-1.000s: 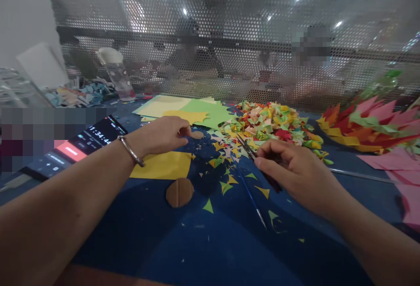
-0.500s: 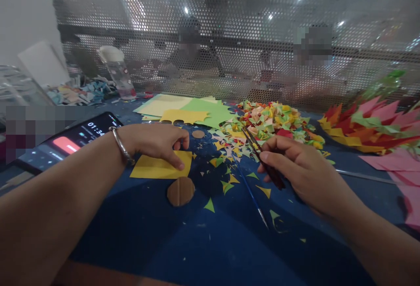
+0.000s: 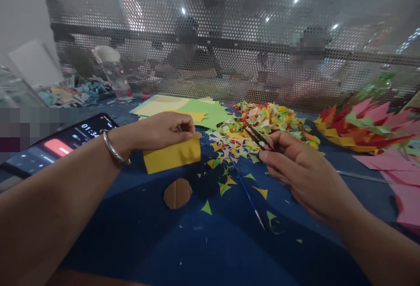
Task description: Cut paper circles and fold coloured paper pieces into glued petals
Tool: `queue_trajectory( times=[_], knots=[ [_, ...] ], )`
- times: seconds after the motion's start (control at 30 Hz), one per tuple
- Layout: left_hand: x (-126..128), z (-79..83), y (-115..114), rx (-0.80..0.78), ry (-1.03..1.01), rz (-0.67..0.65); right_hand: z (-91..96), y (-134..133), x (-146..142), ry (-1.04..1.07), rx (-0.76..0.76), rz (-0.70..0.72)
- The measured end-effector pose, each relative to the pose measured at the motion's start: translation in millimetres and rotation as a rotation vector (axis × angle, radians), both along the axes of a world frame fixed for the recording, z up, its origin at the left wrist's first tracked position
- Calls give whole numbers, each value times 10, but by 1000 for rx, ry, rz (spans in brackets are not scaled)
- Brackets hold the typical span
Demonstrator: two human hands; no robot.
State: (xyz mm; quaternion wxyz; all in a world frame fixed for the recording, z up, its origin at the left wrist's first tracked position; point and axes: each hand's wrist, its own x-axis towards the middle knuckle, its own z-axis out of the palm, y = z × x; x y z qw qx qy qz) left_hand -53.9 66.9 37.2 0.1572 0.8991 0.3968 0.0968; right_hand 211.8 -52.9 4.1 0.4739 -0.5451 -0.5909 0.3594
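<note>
My left hand (image 3: 175, 128), with a silver bangle at its wrist, has thumb and fingers closed at the upper right edge of a yellow paper sheet (image 3: 172, 157). The sheet is tilted up from the blue table. My right hand (image 3: 292, 159) grips small, slim dark scissors (image 3: 255, 136), their two blades apart and pointing up and left; the handles are mostly hidden in the fingers. A round brown cardboard disc (image 3: 177, 193) lies just below the yellow sheet. Between the hands rests a thin blue brush (image 3: 246, 190), among curved green and yellow paper scraps (image 3: 224, 187).
Behind lie stacked pale and green sheets (image 3: 210, 113) and a heap of colourful paper bits (image 3: 272, 117). A phone (image 3: 65, 141) and clear bottle (image 3: 116, 76) stand left. Folded-paper work (image 3: 361, 124) and pink sheets (image 3: 393, 170) lie right. A perforated screen (image 3: 229, 36) closes the back.
My left hand has closed on the yellow sheet and lifted it up and to the right. The scissors have turned in my right hand, with their blades now visibly apart.
</note>
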Motion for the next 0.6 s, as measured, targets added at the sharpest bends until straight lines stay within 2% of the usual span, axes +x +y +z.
queue_trajectory(
  times=[0.07, 0.17, 0.23, 0.4, 0.5, 0.6],
  knots=[
    [25, -21, -11, 51, -105, -2, -3, -7, -11, 62, -12, 20],
    [65, -54, -35, -9, -284, -60, -8, -12, -30, 66, -30, 45],
    [99, -60, -72, -117, -395, -66, -9, -16, -37, 25, -30, 72],
    [203, -66, -222, -513, -664, 9, 21, -34, -62, -99, -4, 85],
    [269, -116, -287, -705, -723, 22, 47, -42, -77, -147, 15, 83],
    [316, -177, -313, -812, -742, 33, 63, -48, -75, -178, 28, 97]
  ],
)
